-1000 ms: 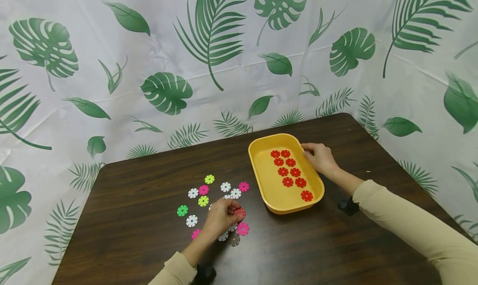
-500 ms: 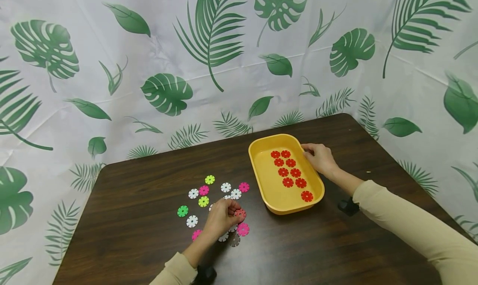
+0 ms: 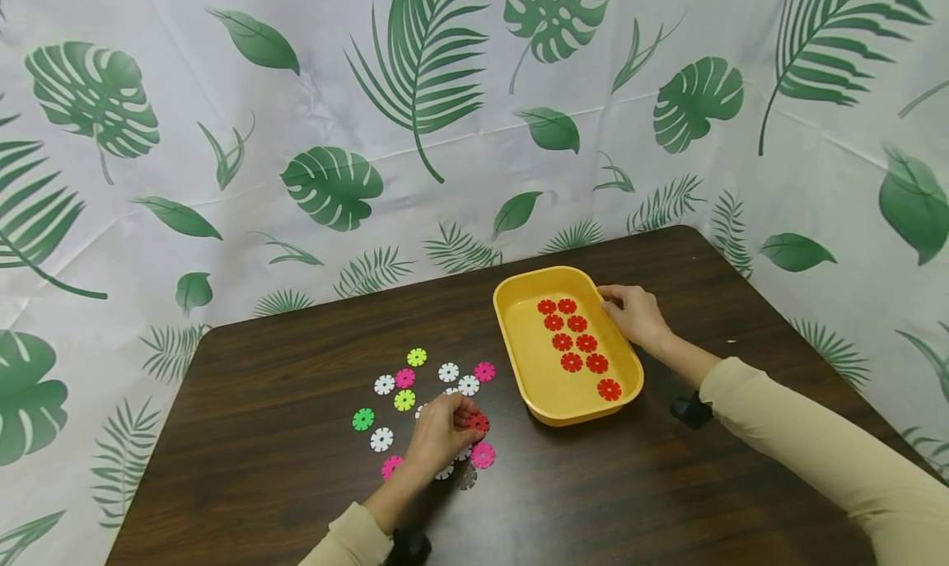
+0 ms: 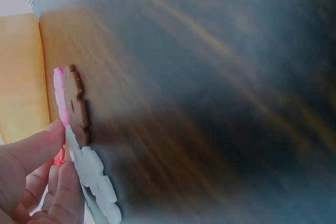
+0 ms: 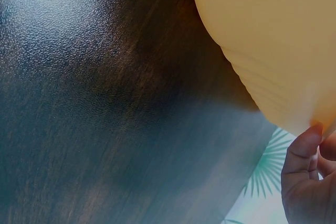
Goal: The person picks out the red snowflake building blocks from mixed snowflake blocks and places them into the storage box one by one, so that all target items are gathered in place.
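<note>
My left hand (image 3: 439, 436) pinches a red notched disc (image 3: 478, 423) between thumb and fingers, low over the loose discs. In the left wrist view only a sliver of the red disc (image 4: 59, 157) shows; a pink disc (image 4: 61, 95), a brown disc (image 4: 77, 103) and a white disc (image 4: 97, 182) lie close by. My right hand (image 3: 638, 312) holds the right rim of a yellow tray (image 3: 522, 360). Several red discs (image 3: 586, 343) lie flat in it, mostly in paired rows. Its outer wall (image 5: 273, 40) fills much of the right wrist view, with thumb and fingers at the rim.
Around the left hand, white, pink and yellow discs lie on the dark wooden table (image 3: 282, 434), with a green disc (image 3: 363, 419) at the left. Some are hidden under the hand. A leaf-patterned curtain (image 3: 445, 96) hangs behind the table.
The red disc in my left hand has tilted slightly and looks a darker red. Both hands and the tray stay practically where they were.
</note>
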Action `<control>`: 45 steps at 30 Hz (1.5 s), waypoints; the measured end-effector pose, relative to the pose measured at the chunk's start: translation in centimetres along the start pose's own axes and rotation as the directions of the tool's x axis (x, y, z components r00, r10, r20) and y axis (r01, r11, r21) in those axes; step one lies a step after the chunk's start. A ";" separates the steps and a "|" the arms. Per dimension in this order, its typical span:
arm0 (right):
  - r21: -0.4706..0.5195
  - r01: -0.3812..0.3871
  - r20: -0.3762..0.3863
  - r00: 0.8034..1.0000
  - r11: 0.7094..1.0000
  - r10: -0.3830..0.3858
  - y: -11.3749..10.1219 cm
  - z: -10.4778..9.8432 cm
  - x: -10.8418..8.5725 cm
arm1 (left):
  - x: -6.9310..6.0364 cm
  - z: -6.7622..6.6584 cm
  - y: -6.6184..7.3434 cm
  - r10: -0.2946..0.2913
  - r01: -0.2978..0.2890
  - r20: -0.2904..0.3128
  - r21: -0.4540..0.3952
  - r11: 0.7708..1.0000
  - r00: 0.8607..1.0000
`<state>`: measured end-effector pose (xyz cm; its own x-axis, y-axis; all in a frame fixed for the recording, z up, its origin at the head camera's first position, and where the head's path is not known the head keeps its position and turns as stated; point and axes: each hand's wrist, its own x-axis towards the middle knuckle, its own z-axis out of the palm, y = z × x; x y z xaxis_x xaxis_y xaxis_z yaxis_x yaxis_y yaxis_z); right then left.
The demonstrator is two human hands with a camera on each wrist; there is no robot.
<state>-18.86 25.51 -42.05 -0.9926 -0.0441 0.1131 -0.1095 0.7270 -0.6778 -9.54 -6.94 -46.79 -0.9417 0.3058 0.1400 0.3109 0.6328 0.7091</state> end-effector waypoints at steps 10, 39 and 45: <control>-0.006 0.002 0.000 1.000 1.000 -0.002 -0.1 0.0 0.0 | 0.2 0.2 0.1 -0.010 0.009 -0.016 -0.070 0.997 1.000; -0.003 -0.005 0.003 1.000 1.000 0.005 0.1 0.0 0.0 | 1.3 -1.3 1.7 -0.299 0.311 0.125 -0.612 0.727 0.946; -0.001 -0.011 0.005 1.000 1.000 0.011 0.0 0.0 0.0 | 2.3 -1.9 2.5 -0.337 0.343 0.136 -0.638 0.689 0.931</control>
<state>-18.89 25.57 -42.06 -0.9940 -0.0400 0.1021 -0.0989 0.7280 -0.6784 -11.22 -6.03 -43.37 -0.9645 0.1685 -0.2031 -0.1907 0.0870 0.9778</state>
